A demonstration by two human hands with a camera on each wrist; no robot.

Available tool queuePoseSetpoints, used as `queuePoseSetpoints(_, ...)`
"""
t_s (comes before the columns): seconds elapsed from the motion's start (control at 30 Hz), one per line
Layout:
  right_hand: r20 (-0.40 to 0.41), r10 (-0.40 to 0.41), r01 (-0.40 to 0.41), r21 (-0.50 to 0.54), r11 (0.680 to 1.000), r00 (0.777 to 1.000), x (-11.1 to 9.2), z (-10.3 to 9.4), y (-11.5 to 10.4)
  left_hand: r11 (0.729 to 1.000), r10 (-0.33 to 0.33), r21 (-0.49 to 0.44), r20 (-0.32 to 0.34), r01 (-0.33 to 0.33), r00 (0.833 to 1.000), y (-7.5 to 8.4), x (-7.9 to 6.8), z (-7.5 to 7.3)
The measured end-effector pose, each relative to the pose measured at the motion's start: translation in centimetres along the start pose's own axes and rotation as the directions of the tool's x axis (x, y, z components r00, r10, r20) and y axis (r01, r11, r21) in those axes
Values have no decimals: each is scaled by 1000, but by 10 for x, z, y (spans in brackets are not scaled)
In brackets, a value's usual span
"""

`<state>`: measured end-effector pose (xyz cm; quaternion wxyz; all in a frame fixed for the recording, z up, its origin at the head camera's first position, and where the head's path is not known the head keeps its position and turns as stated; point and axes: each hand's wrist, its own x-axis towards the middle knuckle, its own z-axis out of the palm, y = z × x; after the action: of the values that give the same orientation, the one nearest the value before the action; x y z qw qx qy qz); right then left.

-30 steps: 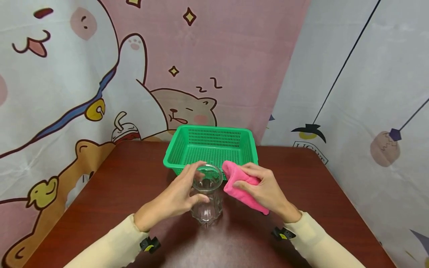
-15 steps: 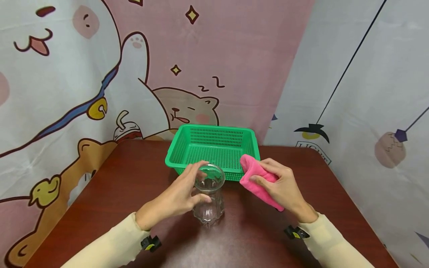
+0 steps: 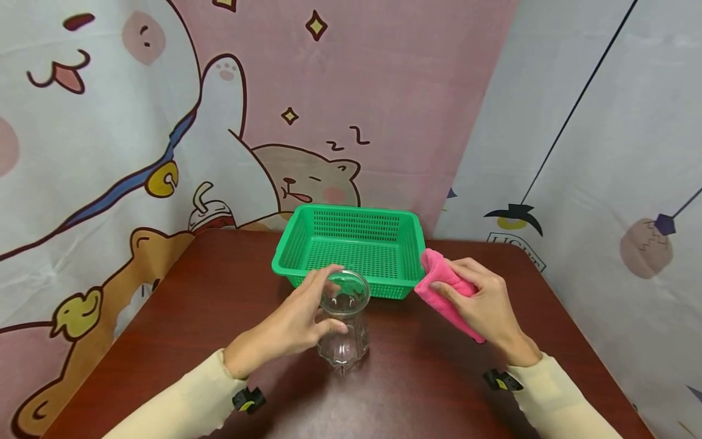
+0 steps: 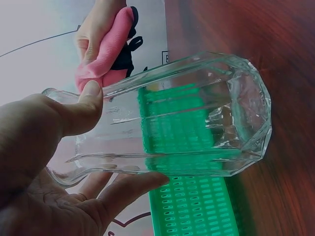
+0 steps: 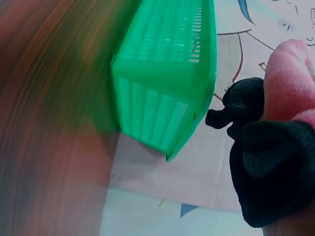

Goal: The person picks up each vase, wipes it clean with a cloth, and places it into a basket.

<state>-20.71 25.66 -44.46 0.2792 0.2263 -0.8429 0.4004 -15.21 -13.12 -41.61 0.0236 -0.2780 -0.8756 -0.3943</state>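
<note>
My left hand (image 3: pixel 296 323) grips a clear glass vase (image 3: pixel 345 341) from its left side, thumb in front and fingers behind. The vase stands upright with its flared rim at the top; faceted walls show in the left wrist view (image 4: pixel 192 118). Whether its base touches the table cannot be told. To the right, my right hand (image 3: pixel 485 305) pinches a soft pink fabric piece (image 3: pixel 446 292), held above the table and apart from the vase. Black fuzzy parts (image 5: pixel 275 162) of this piece show in the right wrist view. Its exact kind is unclear.
A green perforated plastic basket (image 3: pixel 351 256) sits behind the vase on the dark red-brown table (image 3: pixel 406 390). Its right front corner is close to the pink fabric. A cartoon-printed curtain (image 3: pixel 384 91) hangs beyond the table's back edge.
My right hand has moved right with the pink fabric, away from the vase rim to beside the basket's right corner. The left hand and vase have hardly moved.
</note>
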Motion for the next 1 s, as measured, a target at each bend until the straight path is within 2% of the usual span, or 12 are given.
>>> queuePoseSetpoints(0.3, -12, 41, -43, -147, 988, 999, -7, -11, 14, 1000, -12, -29, 8, 12, 1000, -1, 0, 1)
queuePoseSetpoints(0.43, 36, 75, -65, -208, 976, 997, -11, -15, 20, 1000, -19, -22, 9, 19, 1000, -1, 0, 1)
queuePoseSetpoints(0.53, 111, 103, -72, -260, 963, 988, -13, -18, 26, 1000, -15, -10, 5, 15, 1000, -1, 0, 1)
queuePoseSetpoints(0.63, 209, 156, -88, -301, 950, 965, -15, -21, 33, 1000, -13, 4, 1, 13, 1000, -1, 0, 1)
queuePoseSetpoints(0.8, 334, 264, -137, -361, 923, 905, -19, -25, 47, 1000, -9, 3, 3, 9, 1000, 0, 0, 0)
queuePoseSetpoints(1.0, 422, 291, -120, -387, 914, 858, -25, -24, 61, 1000, -12, -2, 5, 12, 1000, 0, 2, 1)
